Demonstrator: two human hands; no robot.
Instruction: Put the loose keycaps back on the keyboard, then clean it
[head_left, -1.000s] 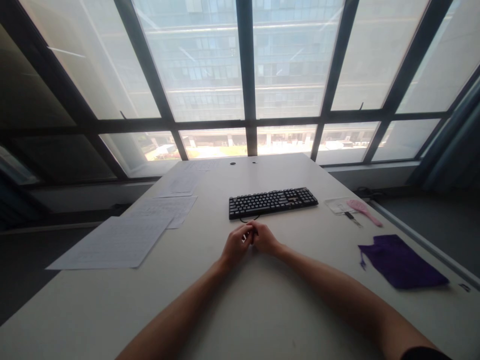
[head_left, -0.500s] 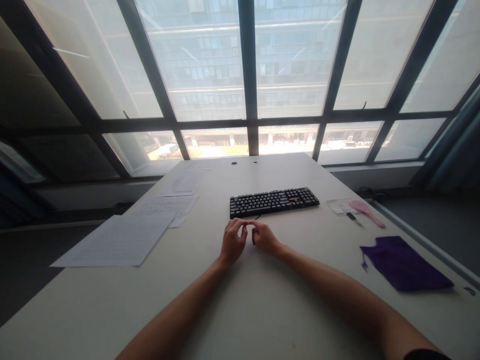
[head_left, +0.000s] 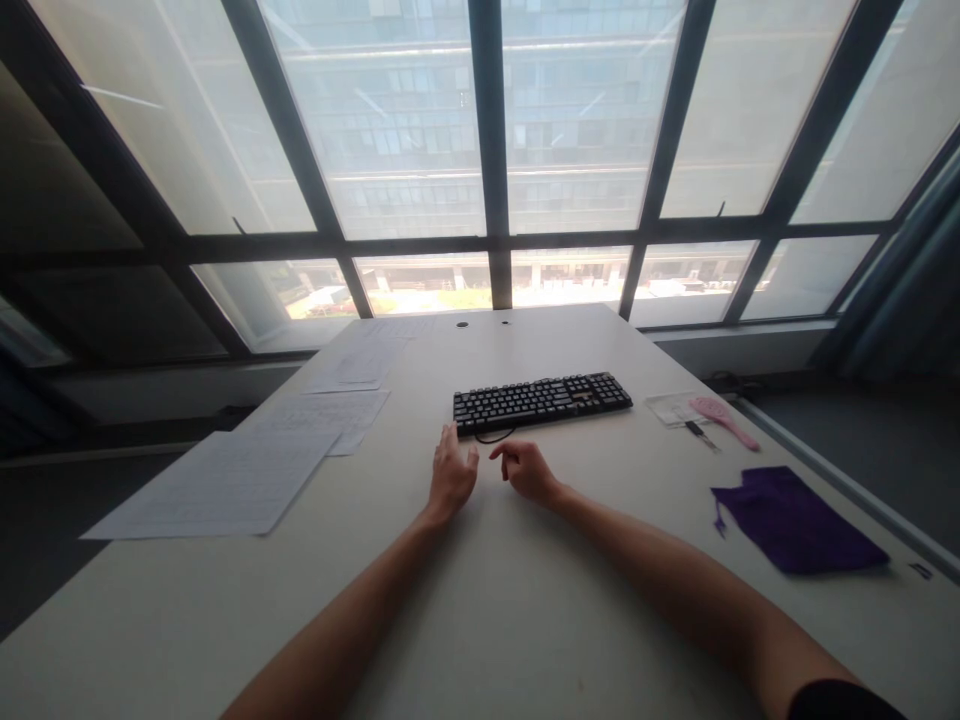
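Over at the left of the desk (head_left: 247, 625), loose printed papers (head_left: 210, 485) lie in an overlapping line, running back towards the tall window (head_left: 412, 120). The black keyboard (head_left: 544, 400) sits at mid-desk, slightly askew, a loop of its cable (head_left: 495, 437) showing at the front edge. To its right I see a flat, clear sheet (head_left: 664, 408), a pink brush (head_left: 724, 422) partly over it, and a small black-tipped piece (head_left: 701, 435) just beside; nearer lies a purple cloth pouch (head_left: 802, 520), its drawstring loose.

White surface stretches between the papers and the hands, and more from the keyboard across to the brush. The nearest large page reaches the desk's left edge; the pouch lies close to the right one.

The left hand (head_left: 453, 475) stands on its side, fingers straight and together, thumb apart, tips at the keyboard's near left corner; whether they touch I can't tell. The right hand (head_left: 529, 472), just beside, points its index finger leftwards, the others curled under; I can't see whether they close on anything.
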